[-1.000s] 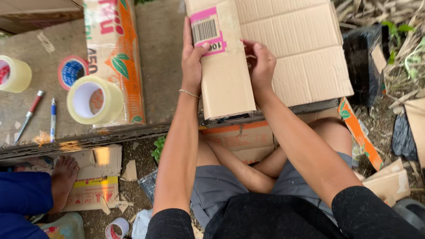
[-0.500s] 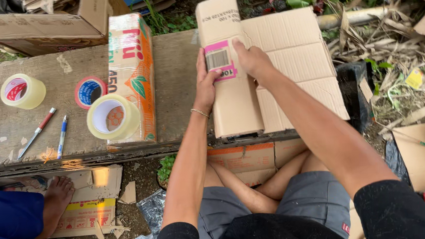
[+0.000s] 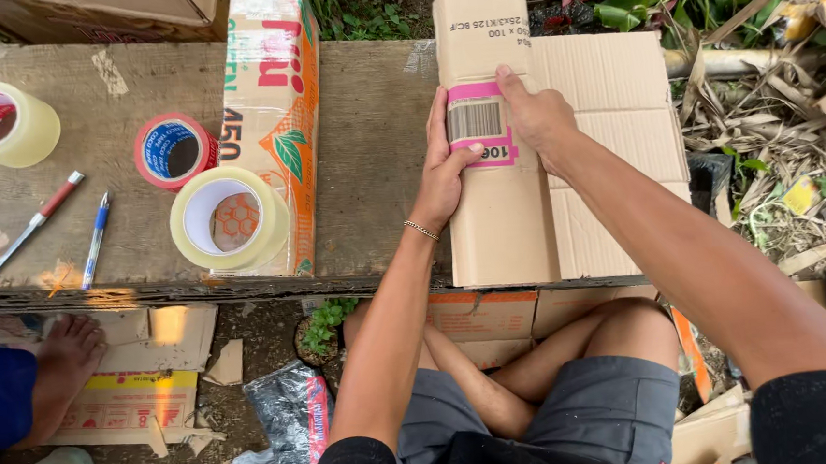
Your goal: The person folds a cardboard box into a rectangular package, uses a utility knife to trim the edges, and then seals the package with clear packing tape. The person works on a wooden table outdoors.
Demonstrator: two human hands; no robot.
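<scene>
A long brown cardboard box (image 3: 500,226) lies on a flattened cardboard sheet (image 3: 608,112) at the right of a worn wooden board (image 3: 368,148). A pink and white barcode label (image 3: 476,124) sits on top of the box. My left hand (image 3: 443,172) grips the box's left side, thumb resting on the label's lower edge. My right hand (image 3: 533,117) presses on the box's right edge beside the label, fingers reaching over its top. Both of my arms stretch forward over my crossed legs.
On the board to the left lie a printed carton (image 3: 269,106), a clear tape roll (image 3: 230,218) leaning on it, a red-cored roll (image 3: 173,150), a yellowish roll (image 3: 1,125) and two pens (image 3: 94,240). Another person's bare foot (image 3: 66,363) rests on cardboard below. Dry leaves lie at the right.
The view has tilted down and closer. My hands have shifted along the box and now flank the label, the left thumb on its lower edge, the right hand over its right side.
</scene>
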